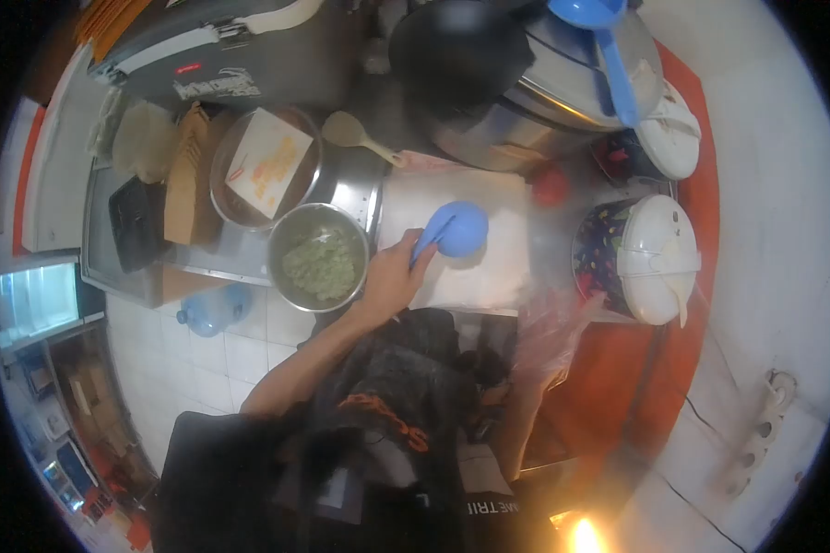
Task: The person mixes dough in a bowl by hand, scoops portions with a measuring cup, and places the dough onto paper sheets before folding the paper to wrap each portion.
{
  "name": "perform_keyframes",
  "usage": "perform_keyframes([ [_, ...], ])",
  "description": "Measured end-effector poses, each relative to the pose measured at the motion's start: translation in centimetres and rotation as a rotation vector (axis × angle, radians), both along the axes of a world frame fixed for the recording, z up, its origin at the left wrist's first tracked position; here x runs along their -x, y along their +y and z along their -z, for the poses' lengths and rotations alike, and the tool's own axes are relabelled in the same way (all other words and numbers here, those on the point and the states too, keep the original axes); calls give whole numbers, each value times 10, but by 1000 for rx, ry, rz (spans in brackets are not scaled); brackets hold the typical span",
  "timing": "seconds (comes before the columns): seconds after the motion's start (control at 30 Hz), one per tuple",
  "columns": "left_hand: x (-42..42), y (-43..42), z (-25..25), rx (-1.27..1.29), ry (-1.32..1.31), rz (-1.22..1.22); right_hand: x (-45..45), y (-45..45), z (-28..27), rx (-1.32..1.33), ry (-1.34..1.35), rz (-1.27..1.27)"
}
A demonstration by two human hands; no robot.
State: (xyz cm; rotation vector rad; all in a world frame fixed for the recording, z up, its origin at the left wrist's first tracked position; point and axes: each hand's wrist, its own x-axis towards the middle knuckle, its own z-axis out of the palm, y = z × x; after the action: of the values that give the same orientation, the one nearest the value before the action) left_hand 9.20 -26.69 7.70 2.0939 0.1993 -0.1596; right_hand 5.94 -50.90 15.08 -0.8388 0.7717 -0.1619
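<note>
The ladle [463, 230] is blue, the nearer tub [601, 251] dark with multicoloured motifs.

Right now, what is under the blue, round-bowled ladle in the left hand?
Under the blue, round-bowled ladle, a pale, flat sheet shows around the bowl. The area directly below is covered; I cannot see whether anything lies there.

A round blue plastic ladle [464, 230] is positioned over a square pale sheet [489, 281]; a round steel bowl [316, 217] is located left, a round white-lidded bucket [650, 263] right (cylindrical metal pot [516, 115] behind).
</note>
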Motion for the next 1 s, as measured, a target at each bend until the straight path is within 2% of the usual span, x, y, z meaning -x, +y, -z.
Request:
perform_keyframes([
  [0.07, -4, -16, 24, -280, -182, 140, 18, -14, 21, -35, -140, -21],
  [0.1, -7, -21, 40, -283, -182, 148, 23, -23, 34, -39, -139, -13],
  [0.17, -7, -28, 68, -625, -44, 352, 33, -42, 54, -198, -305, -57],
  [0.2, -8, -29, 66, -686, -28, 399, 32, -44, 55, -200, -306, -54],
  [0.33, -13, -30, 57, -737, -53, 402, 27, -44, 52, -109, -260, -82],
  [0.4, -14, -38, 55, -654, 40, 366, 18, -39, 39, -105, -225, -79],
  [0.47, -12, -43, 54, -587, 26, 325, 15, -30, 19, -14, -298, -130],
  [0.57, -8, -47, 49, -528, 8, 286, 15, -41, 34, -127, -291, -150],
  [0.8, -3, -45, 41, -504, -42, 246, 18, -44, 43, -119, -291, -187],
  [1.0, 1, -48, 29, -456, -41, 273, 9, -22, 23, -46, -138, -134],
])
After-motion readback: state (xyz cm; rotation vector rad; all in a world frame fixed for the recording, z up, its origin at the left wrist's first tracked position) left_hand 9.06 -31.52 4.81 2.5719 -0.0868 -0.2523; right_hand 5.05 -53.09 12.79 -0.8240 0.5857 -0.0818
